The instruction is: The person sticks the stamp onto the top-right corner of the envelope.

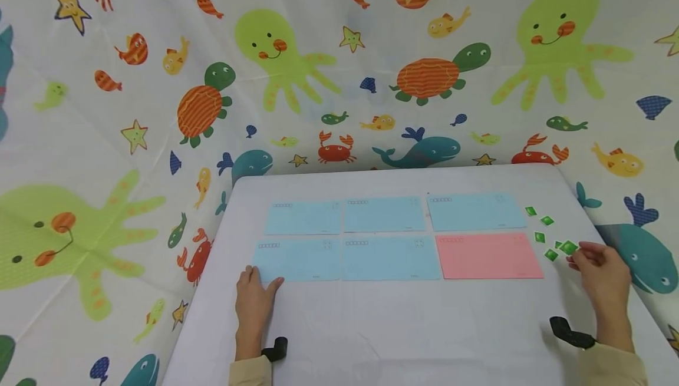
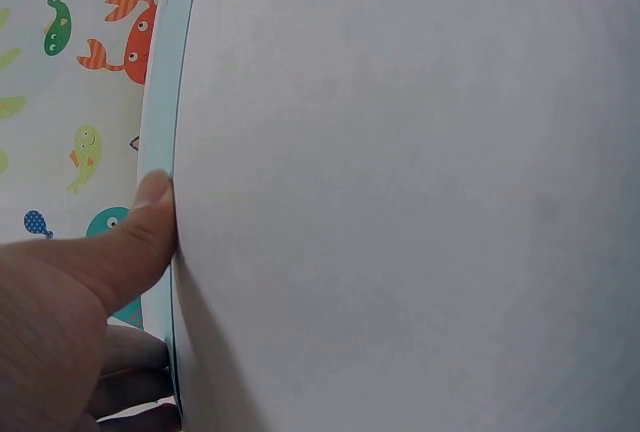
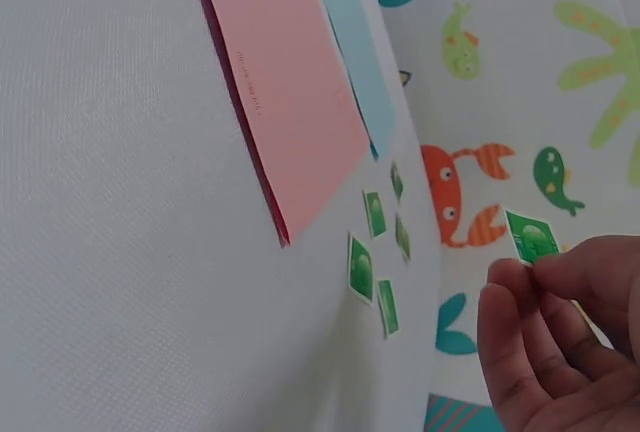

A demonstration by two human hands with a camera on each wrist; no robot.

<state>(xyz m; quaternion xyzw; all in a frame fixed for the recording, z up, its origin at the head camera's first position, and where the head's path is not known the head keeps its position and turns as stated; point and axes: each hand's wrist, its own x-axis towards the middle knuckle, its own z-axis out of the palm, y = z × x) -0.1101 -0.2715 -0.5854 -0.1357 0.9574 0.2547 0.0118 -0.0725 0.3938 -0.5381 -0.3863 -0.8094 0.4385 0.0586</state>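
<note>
My right hand point(image 1: 605, 274) pinches a small green stamp point(image 3: 530, 236) between thumb and fingertips, raised off the table at the right side. Below and beside it, several more green stamps point(image 1: 539, 237) lie loose on the white table, right of a pink envelope point(image 1: 490, 256). At the table's left, my left hand point(image 1: 253, 306) touches the near left corner of a blue envelope point(image 1: 298, 261), the thumb stretched along its near edge. In the left wrist view the thumb point(image 2: 135, 242) presses that edge while the other fingers are partly hidden behind the palm.
More blue envelopes point(image 1: 384, 215) form two rows with the pink one, which lies at the near right. White tabletop point(image 1: 398, 327) stretches in front of them. Behind and beside the table hangs a cloth point(image 1: 318, 68) printed with sea animals.
</note>
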